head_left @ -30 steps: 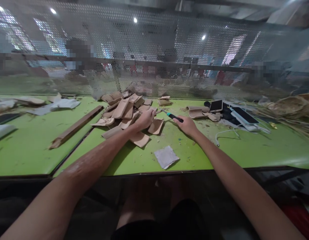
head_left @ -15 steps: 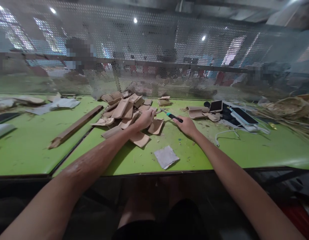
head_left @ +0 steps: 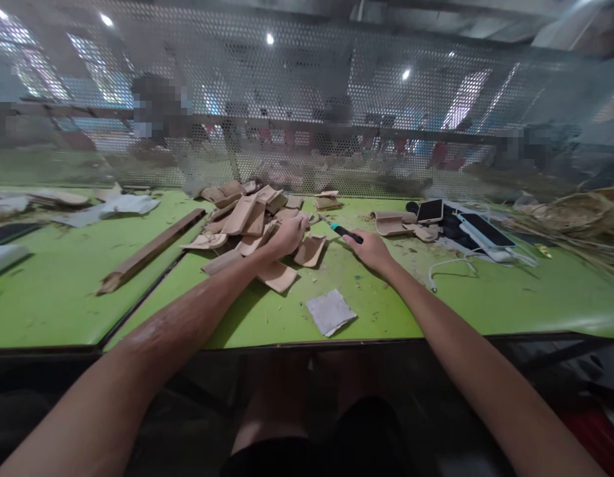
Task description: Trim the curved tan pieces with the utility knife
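My right hand (head_left: 369,249) is closed round the black and teal handle of a thin-tipped tool (head_left: 345,232), its tip pointing left toward my other hand. My left hand (head_left: 291,235) has its fingers pressed together at the right side of a pile of curved tan pieces (head_left: 241,213); a small light piece seems to be between its fingertips, too small to name. Just below that hand lies a curved piece (head_left: 310,251), with another flat piece (head_left: 278,276) under the wrist. A grey square pad (head_left: 331,312) rests near the table's front edge.
A long wooden bar (head_left: 152,252) lies left on the green table (head_left: 510,298). At right are curved pieces (head_left: 392,223), a phone (head_left: 430,211), a light-blue device (head_left: 485,233) and a white cable (head_left: 453,260). Behind stands a perforated metal screen (head_left: 297,86), with people beyond.
The tool's tip has shifted very slightly. Both hands stay in nearly the same place, and the pieces on the table have not moved.
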Motion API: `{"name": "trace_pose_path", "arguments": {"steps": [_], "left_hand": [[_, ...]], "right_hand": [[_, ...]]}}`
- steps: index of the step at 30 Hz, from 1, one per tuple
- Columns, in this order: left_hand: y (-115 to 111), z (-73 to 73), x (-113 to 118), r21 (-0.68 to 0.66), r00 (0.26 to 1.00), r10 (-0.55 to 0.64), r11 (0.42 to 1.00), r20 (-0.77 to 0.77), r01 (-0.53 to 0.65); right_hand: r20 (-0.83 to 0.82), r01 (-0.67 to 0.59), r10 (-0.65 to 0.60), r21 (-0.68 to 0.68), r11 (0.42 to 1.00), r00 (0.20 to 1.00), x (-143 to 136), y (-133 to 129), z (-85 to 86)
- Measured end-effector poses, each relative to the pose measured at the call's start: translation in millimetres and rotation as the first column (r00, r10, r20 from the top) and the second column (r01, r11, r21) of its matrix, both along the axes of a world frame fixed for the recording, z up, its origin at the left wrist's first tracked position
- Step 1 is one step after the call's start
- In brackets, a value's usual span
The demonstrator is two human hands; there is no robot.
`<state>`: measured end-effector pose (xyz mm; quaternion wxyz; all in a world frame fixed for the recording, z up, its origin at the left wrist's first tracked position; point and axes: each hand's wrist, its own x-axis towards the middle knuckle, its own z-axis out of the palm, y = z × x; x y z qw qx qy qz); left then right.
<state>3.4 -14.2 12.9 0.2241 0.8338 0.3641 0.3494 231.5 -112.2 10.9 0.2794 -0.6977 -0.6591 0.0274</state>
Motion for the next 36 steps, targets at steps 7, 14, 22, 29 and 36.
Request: {"name": "trace_pose_path", "arguments": {"steps": [7,14,22,29,36], "left_hand": [[-1.7,0.5,-0.5,-0.050,0.998,-0.031,0.998,0.057,0.034],[-5.0,4.5,-0.5,-0.051,1.000,-0.015,0.999,0.028,0.017],[2.8,-3.7,0.6,-0.044,1.000,-0.009,0.999,0.015,0.010],[8.4,-8.6,1.0,-0.032,1.000,-0.012,0.999,0.028,0.013],[3.9,-5.2,1.0,-0.028,0.998,-0.038,0.999,0.058,0.040]], "right_hand": [[-0.075,-0.148,0.147,-0.002,0.989,0.986,-5.5,-3.3,2.0],[0.012,-0.078,0.078,-0.016,0.997,0.997,-7.2,-1.1,0.8],[0.048,0.015,-0.014,-0.016,1.000,0.999,-5.4,-3.0,2.7],[-0.031,-0.053,0.053,0.007,0.999,0.998,-3.1,-2.4,1.0],[0.030,-0.035,0.036,-0.007,0.999,0.999,-5.4,-2.2,1.4]]}}
